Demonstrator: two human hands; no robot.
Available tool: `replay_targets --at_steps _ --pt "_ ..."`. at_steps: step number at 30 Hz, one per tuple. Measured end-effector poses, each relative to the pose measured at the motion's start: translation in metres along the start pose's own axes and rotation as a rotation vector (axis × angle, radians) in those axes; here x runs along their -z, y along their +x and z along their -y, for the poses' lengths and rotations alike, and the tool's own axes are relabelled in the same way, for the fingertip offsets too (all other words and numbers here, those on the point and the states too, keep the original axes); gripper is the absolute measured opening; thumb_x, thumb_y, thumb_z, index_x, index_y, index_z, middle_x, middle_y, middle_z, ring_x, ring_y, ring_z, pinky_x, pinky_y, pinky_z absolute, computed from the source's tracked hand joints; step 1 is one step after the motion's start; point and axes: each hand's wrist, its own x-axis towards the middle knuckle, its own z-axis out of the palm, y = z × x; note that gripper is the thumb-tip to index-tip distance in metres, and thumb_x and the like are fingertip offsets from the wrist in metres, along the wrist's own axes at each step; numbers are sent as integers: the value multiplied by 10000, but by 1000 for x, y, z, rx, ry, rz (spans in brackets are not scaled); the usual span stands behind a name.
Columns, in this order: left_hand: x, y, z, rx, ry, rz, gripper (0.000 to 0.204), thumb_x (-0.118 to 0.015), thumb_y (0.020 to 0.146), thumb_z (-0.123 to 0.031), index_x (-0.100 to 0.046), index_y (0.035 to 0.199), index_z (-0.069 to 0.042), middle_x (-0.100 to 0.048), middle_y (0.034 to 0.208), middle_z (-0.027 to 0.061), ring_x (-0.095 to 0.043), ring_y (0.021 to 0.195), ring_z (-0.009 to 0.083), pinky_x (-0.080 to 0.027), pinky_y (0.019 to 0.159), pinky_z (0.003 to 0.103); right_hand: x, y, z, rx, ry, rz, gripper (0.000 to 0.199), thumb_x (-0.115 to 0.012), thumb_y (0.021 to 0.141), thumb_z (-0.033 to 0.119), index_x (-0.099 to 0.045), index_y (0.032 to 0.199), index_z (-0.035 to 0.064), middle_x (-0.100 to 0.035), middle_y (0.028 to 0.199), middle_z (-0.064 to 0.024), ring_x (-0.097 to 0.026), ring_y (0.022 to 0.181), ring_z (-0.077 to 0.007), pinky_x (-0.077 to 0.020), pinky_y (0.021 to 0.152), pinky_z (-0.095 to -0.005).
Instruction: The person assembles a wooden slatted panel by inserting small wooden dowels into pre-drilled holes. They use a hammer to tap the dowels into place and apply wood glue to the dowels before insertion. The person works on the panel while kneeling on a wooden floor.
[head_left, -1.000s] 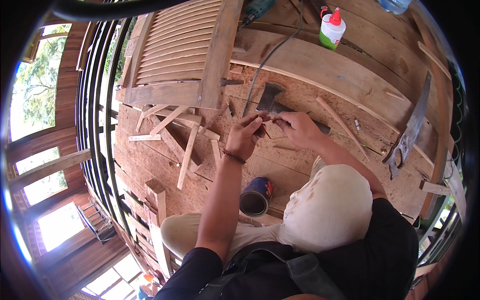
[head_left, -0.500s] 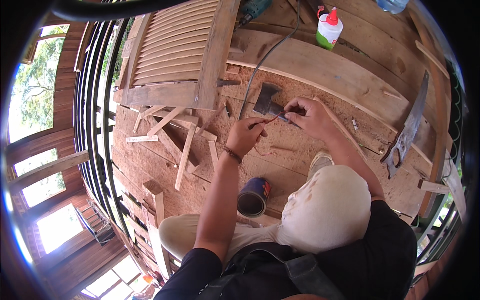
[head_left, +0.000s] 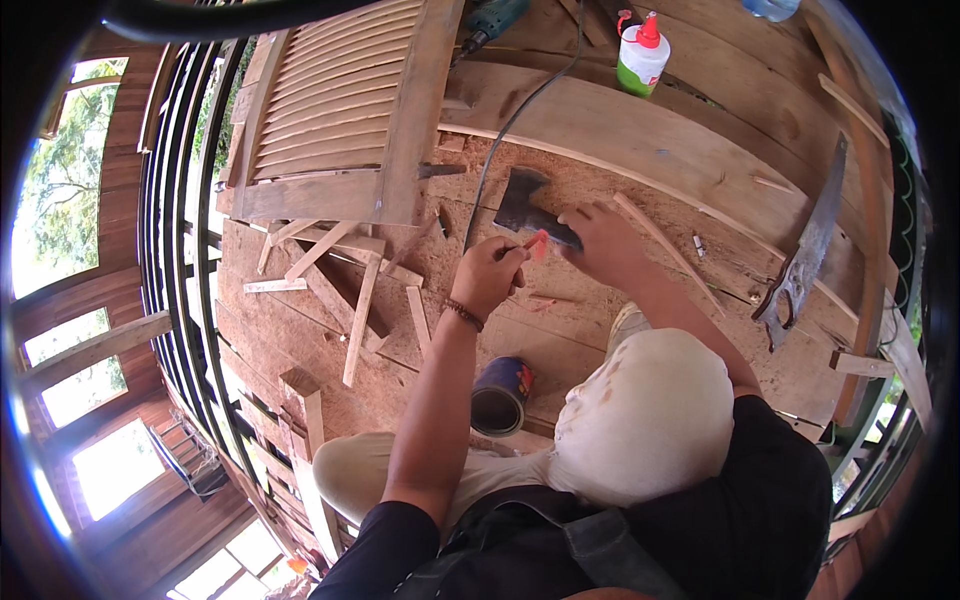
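Note:
My left hand is closed in a pinch on a thin reddish strip, whose free end is blurred and points toward my right hand. My right hand has its fingers apart around the end of a hatchet's dark handle; whether they press on it is hard to see. The hatchet head lies flat on the sawdust-strewn boards beyond my hands. Below my hands, close to my knee, a dark blue can lies with its opening toward me.
Wood offcuts lie at left below a louvred wooden panel. A hand saw is at right. Farther off are a glue bottle, a green power drill and its cable. A long plank crosses behind the hatchet.
The reddish strip was stretched between both hands; my right hand has let go of it and opened over the hatchet handle. My left hand keeps its pinch. The view has shifted slightly.

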Motion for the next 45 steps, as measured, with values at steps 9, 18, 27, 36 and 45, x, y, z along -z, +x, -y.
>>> replay_targets --at_steps 9,18,27,36,45 --pt "2 21 21 -82 -116 -140 226 -593 1006 -210 -707 1047 -20 -574 607 14 -491 464 80 -379 428 234 -55 0 -21 -278 -138 216 466 -720 806 142 -550 1224 24 -610 1203 -217 -675 1002 -419 -559 869 -480" --pt "14 48 67 66 81 -174 275 -612 942 -267 -723 903 -18 -681 681 114 -618 519 168 -473 490 323 0 -83 -20 -492 431 110 406 -730 788 186 -607 1132 7 -683 951 -242 -687 925 -404 -532 781 -466" --pt "-65 96 89 33 526 -112 405 -570 898 -395 -721 780 -37 -696 679 154 -699 613 252 -536 602 365 23 -84 -25 -510 314 19 318 -704 863 180 -623 1136 38 -667 822 -221 -676 788 -419 -522 708 -467" --pt "-62 99 67 145 536 -1 396 -556 875 -426 -751 849 -83 -737 887 180 -706 892 374 -552 798 452 16 -55 -9 -340 287 -39 246 -664 919 224 -613 1042 17 -647 792 -228 -665 752 -420 -507 687 -480" --pt "-52 103 57 151 255 97 316 -580 897 -285 -738 850 -15 -723 751 157 -715 680 275 -553 645 391 10 -32 -39 -375 129 133 284 -661 893 189 -583 1057 -29 -669 853 -277 -666 846 -470 -513 763 -519"
